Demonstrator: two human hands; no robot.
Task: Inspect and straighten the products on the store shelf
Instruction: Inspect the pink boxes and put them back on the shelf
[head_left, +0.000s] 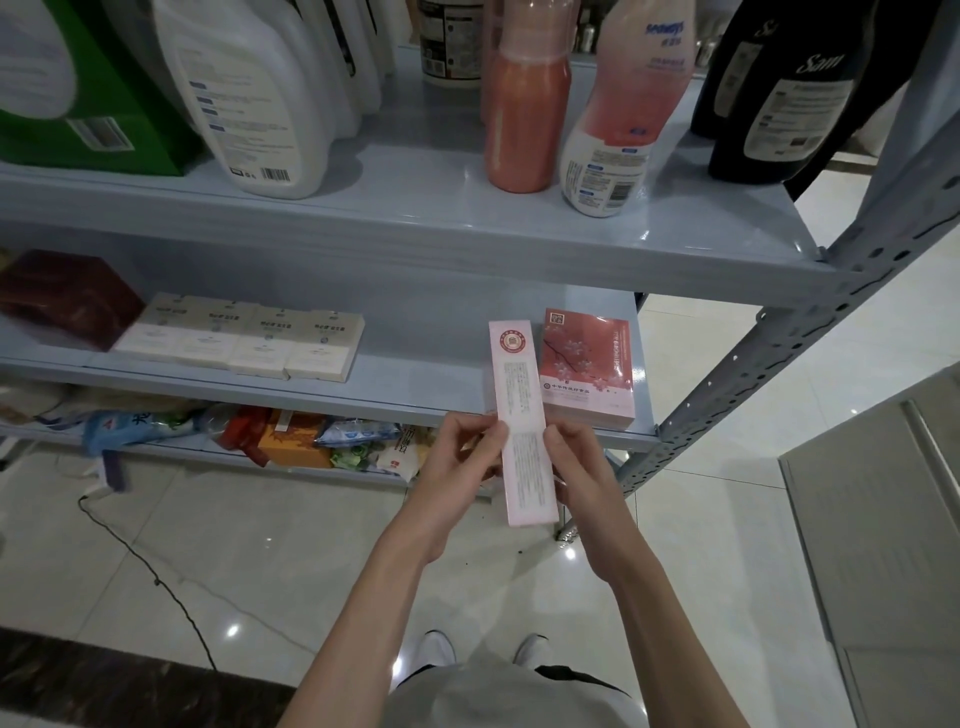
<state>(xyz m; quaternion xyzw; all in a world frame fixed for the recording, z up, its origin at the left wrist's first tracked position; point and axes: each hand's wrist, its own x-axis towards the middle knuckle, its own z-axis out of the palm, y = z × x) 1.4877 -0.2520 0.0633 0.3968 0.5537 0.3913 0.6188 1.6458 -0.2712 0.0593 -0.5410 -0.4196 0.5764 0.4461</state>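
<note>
Long box (522, 421), narrow and pale pink, held in both hands just in front of the middle shelf (415, 384), near its right end. Long axis running away from the body, leaning a little left. Far end, marked with a round red seal, over the shelf; near end over the floor (260, 545). Printed face up.

Left hand (457, 462) on the left long edge at mid-length, right hand (579, 467) opposite on the right edge. Both grips clamped on the box, fingertips mostly hidden behind it.

Flat box (587, 364), pink with blossom print, lying on the shelf just right of the far end; touching or not, cannot tell. Further left, four cream boxes (239, 338) side by side in a row, then a dark red box (67, 296).

Top shelf (415, 208) carrying white jugs (249, 104), pink bottles (524, 114) and dark bottles (769, 114), tops cut off by the frame. Packets (311, 441) jumbled on the bottom level, half hidden by the shelf above.

Pale glossy tiles underfoot, a black cable (156, 579) trailing across at left. Small print on the long box too fine to read.
</note>
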